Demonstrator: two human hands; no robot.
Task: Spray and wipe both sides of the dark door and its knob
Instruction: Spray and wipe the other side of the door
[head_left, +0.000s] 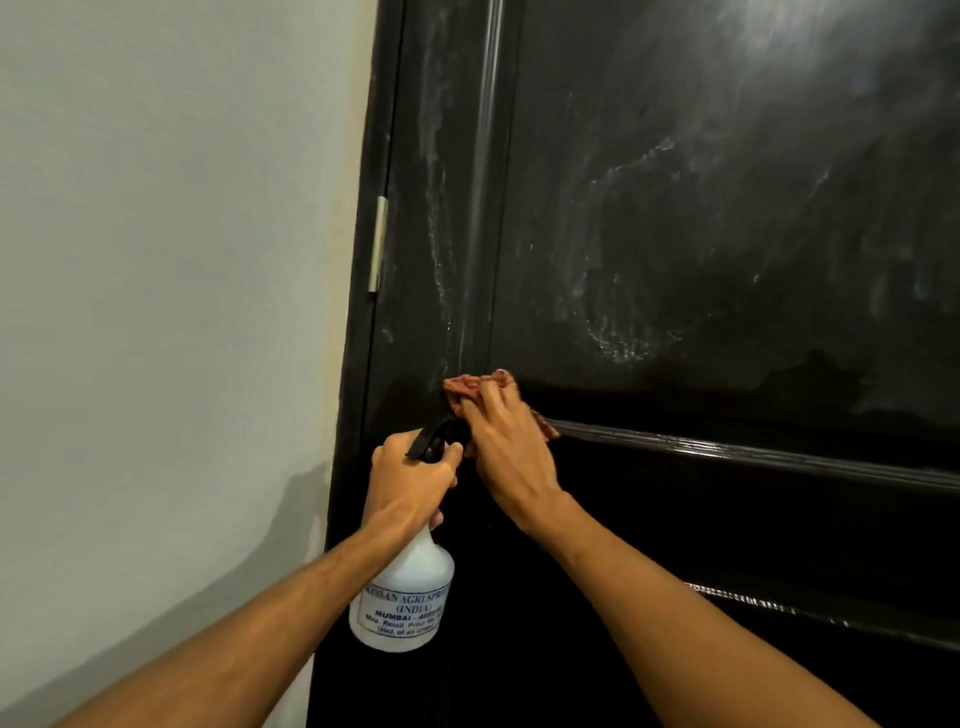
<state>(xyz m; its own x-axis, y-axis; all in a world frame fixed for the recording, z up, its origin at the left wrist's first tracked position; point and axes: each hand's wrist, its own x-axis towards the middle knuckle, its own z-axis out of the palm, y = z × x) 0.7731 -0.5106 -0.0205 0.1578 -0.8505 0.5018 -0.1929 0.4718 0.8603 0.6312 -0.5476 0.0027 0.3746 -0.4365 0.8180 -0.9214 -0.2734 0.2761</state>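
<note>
Two hands at the dark door (727, 234): right hand (511, 452) flat, pressing the cloth (467, 385) on it to rub streaks (618, 343); left hand (410, 478) wrapped round the spray bottle (402, 597) near the door, ready.

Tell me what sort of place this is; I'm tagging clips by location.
Probably indoors in a home: a dark panelled door on a metal hinge, beside a plain painted wall.

Bare door panel (727, 218) above raised moulding (753, 454)

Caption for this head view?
Right hand presses a reddish cloth on the dark door; left hand holds a spray bottle.
</note>
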